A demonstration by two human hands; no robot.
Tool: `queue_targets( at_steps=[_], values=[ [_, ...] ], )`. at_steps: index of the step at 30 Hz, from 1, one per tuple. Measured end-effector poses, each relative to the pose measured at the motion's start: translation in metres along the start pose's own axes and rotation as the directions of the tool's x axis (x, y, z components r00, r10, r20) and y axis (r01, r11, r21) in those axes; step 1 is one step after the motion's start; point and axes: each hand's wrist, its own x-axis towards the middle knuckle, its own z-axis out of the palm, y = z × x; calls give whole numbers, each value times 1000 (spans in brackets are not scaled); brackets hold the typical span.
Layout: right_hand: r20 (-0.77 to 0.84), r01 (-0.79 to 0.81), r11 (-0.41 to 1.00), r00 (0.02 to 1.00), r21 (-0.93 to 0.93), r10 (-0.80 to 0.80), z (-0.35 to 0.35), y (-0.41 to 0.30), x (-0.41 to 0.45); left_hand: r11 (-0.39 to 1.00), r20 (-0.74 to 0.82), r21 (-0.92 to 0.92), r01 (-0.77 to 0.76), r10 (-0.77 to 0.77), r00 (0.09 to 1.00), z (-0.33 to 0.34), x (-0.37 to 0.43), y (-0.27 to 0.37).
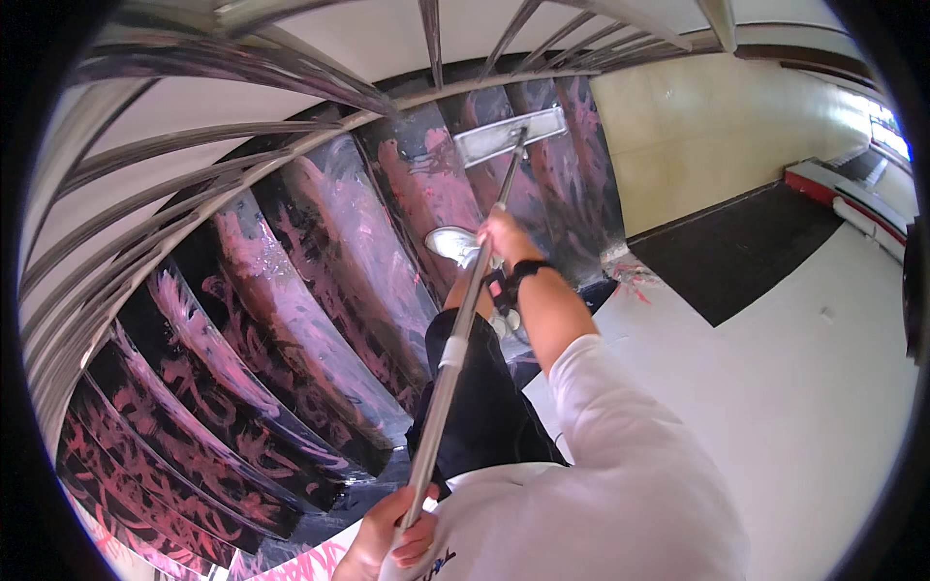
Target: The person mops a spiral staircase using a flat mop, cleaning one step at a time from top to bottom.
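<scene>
A long metal pole [459, 334] runs diagonally up the picture to a flat rectangular mop head [511, 136], which lies on a staircase step painted black and pink [436, 189]. My right hand [496, 236], with a dark band at its wrist, is closed around the upper part of the pole. Near the bottom edge, my left hand [398, 530] grips the pole's near end. Beneath my right hand, a white shoe [452, 243] stands on a step; a second shoe [505, 321] is partly hidden by the arm.
Curved stairs [290, 312] with wet-looking pink smears fan out to the left. A metal railing [254, 171] with many bars borders them. To the right are a yellowish wall [683, 138], a black floor mat [719, 254], a pale floor [785, 392] and a red-edged ledge [814, 190].
</scene>
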Motion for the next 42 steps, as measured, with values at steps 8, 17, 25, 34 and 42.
queue_targets(
  at_steps=[8,17,25,34,42],
  values=[
    [30,-180,945,983,274,179,-3,-70,71,999,-30,-29,25,-26,999,40,74,76],
    [-56,-110,957,990,267,129,-39,-110,161,998,-30,41,50,-49,998,47,163,138],
    [-30,-70,879,995,472,95,-99,-120,156,968,69,230,99,-117,991,39,192,144],
    [-131,63,862,991,504,5,-97,-78,-53,767,157,564,-306,265,951,23,31,46],
    [-15,13,874,1000,486,-6,-58,-21,-192,-45,600,5,-999,799,-33,-24,-102,-88]
  ],
)
